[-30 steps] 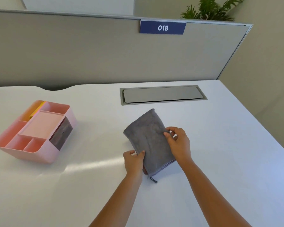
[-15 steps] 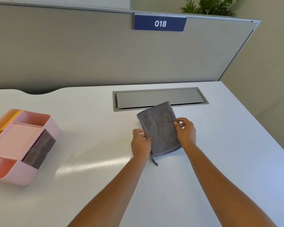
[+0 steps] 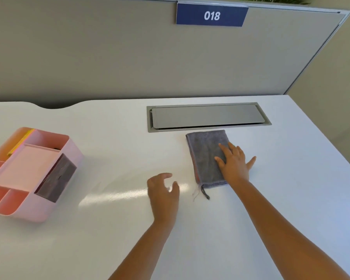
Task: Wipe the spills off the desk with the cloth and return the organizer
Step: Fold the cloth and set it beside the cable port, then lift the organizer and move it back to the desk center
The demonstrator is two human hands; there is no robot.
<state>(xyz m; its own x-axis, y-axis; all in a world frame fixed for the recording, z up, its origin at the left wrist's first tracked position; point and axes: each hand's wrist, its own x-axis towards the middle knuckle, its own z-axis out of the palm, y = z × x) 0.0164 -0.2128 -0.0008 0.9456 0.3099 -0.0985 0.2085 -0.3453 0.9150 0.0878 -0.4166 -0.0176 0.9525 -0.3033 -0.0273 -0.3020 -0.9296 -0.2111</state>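
— Hands first: what are they doing?
— Nearest the camera, the left hand (image 3: 163, 192) is hovering just over the white worktop (image 3: 113, 235), fingers loosely curled and gripping nothing. It is sitting a little apart from the cloth. The right hand (image 3: 233, 163) is pressing flat on the grey cloth (image 3: 205, 152), fingers spread wide, with the outer ones reaching past the cloth's right edge onto the worktop.
— And the cloth itself?
— It is lying folded on the worktop, its far edge just in front of the grey cable hatch (image 3: 208, 117), a loose thread trailing from its near corner.
— The organizer?
— The pink organizer (image 3: 30, 174) is standing well to the left. Beyond everything, a "018" plate (image 3: 211, 15) is hanging on the partition (image 3: 89, 53).
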